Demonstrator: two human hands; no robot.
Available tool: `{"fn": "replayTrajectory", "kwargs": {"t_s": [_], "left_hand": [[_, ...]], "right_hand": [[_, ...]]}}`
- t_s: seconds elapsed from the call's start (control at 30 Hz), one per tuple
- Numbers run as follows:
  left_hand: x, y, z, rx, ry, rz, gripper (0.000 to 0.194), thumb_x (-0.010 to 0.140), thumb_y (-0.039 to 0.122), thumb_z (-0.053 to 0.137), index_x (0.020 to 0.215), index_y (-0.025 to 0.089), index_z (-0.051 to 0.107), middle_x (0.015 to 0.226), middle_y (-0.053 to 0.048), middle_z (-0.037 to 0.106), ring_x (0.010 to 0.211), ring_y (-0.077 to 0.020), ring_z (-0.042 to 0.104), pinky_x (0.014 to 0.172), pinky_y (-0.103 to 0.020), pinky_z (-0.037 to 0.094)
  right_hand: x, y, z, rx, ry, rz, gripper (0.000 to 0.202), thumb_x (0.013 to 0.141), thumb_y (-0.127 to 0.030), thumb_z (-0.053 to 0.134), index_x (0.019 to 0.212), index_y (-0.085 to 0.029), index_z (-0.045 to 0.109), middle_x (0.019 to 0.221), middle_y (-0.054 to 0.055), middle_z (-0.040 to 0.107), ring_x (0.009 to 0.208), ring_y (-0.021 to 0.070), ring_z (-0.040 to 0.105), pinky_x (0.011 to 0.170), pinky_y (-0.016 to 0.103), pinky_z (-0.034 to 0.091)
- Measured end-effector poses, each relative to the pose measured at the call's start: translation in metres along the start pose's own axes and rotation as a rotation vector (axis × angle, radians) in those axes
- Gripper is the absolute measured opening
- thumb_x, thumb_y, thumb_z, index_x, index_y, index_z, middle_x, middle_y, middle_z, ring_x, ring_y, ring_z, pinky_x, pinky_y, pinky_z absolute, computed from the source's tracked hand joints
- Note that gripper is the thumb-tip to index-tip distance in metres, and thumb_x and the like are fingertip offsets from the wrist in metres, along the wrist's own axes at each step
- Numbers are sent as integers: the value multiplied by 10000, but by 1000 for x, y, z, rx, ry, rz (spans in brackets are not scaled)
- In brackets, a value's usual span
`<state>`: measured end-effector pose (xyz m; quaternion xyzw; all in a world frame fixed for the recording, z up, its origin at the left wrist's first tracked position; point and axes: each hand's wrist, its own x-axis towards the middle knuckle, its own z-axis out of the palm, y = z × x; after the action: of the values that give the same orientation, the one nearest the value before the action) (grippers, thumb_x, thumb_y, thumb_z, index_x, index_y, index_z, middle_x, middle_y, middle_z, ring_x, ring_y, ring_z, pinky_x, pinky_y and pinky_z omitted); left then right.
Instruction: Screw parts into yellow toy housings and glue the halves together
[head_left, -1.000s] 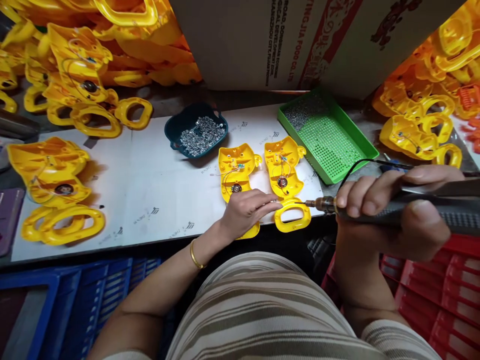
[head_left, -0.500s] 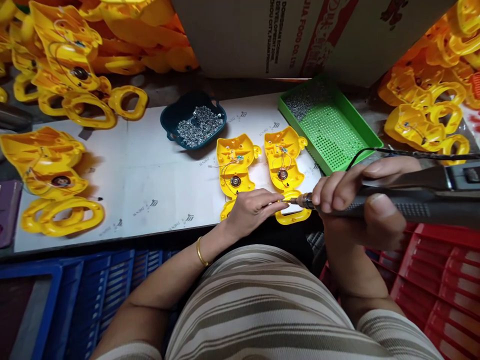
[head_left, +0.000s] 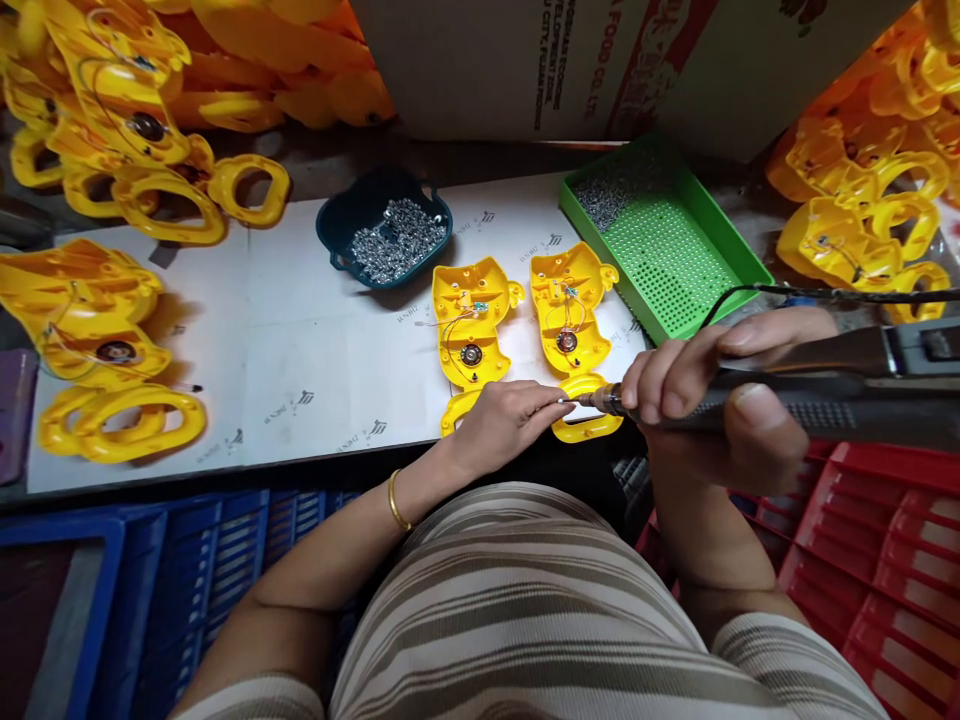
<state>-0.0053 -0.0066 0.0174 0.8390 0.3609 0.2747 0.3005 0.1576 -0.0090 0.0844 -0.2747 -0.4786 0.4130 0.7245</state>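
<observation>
My right hand (head_left: 720, 395) is wrapped round a black electric screwdriver (head_left: 855, 390), held level with its bit pointing left. Between thumb and fingertips, my left hand (head_left: 506, 420) pinches a small silvery screw (head_left: 562, 401) right at the bit's tip. Just beyond my hands lie two open yellow plastic shells: the left shell (head_left: 471, 318) and the right shell (head_left: 568, 310). Each has a little circuit board, wires and a round dark speaker inside. The right shell's handle loop lies under the bit; my left hand partly covers the other loop.
A dark teal basket (head_left: 345, 225) and a green perforated tray (head_left: 720, 255) hold loose screws. More yellow shells (head_left: 97, 310) lie at the left, with piles behind on both sides. A cardboard box (head_left: 480, 70) stands at the back. Blue (head_left: 180, 560) and red crates (head_left: 847, 560) flank me.
The view has shifted slightly. The silvery screw at my left fingertips now shows more clearly beside the bit. Both hands keep nearly the same pose, and the shells have stayed put.
</observation>
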Motion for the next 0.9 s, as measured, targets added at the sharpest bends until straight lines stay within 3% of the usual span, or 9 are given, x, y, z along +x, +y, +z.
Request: {"fn": "replayTrajectory", "kwargs": {"t_s": [0.27, 0.57, 0.63, 0.7, 0.8, 0.83, 0.9], "left_hand": [[1, 0, -2, -9, -101, -23, 263, 972, 272, 527, 847, 145, 720, 746, -46, 736, 639, -123, 660, 607, -200, 445], [4, 5, -5, -132, -185, -134, 174, 933, 252, 601, 918, 157, 747, 686, 5, 714, 534, -75, 592, 537, -167, 395], [3, 6, -6, -116, -143, -158, 235, 899, 329, 659, 1059, 171, 728, 642, 31, 691, 505, -68, 569, 514, -163, 383], [1, 7, -6, 7, -16, -121, 374, 880, 420, 668, 1129, 144, 699, 626, 20, 680, 514, -83, 572, 515, -182, 390], [-1, 9, -5, 313, 161, 58, 365, 892, 471, 630, 1013, 139, 721, 763, -50, 731, 668, -150, 633, 611, -247, 442], [-2, 11, -4, 395, 159, 121, 357, 890, 480, 628, 1007, 155, 721, 873, -71, 749, 774, -183, 653, 680, -278, 462], [-1, 14, 1, 509, 76, 194, 428, 874, 524, 628, 1126, 184, 687, 1157, -97, 714, 1035, -253, 627, 867, -361, 460]], "right_hand": [[1, 7, -20, 40, -193, 61, 163, 841, -310, 639, 1003, -292, 622, 541, -60, 523, 390, 126, 501, 391, 283, 458], [4, 7, -25, 17, -252, 84, 229, 839, -342, 620, 1066, -317, 632, 505, -74, 497, 338, 111, 433, 350, 276, 426], [10, 4, -29, 2, -289, 82, 258, 829, -344, 633, 1084, -304, 639, 525, -66, 525, 356, 116, 474, 366, 282, 450], [17, 1, -32, -24, -315, 43, 257, 829, -335, 629, 1081, -292, 648, 539, -58, 554, 376, 124, 512, 383, 289, 469], [25, 4, -36, -60, -191, -90, 191, 824, -325, 638, 1011, -291, 648, 520, -74, 520, 363, 110, 477, 373, 275, 440], [26, 7, -37, -80, -125, -101, 163, 814, -337, 652, 971, -301, 631, 513, -80, 499, 364, 108, 460, 380, 279, 431], [27, 18, -38, -164, -65, 20, 188, 790, -449, 669, 890, -327, 567, 501, -86, 451, 385, 124, 441, 422, 310, 431]]}}
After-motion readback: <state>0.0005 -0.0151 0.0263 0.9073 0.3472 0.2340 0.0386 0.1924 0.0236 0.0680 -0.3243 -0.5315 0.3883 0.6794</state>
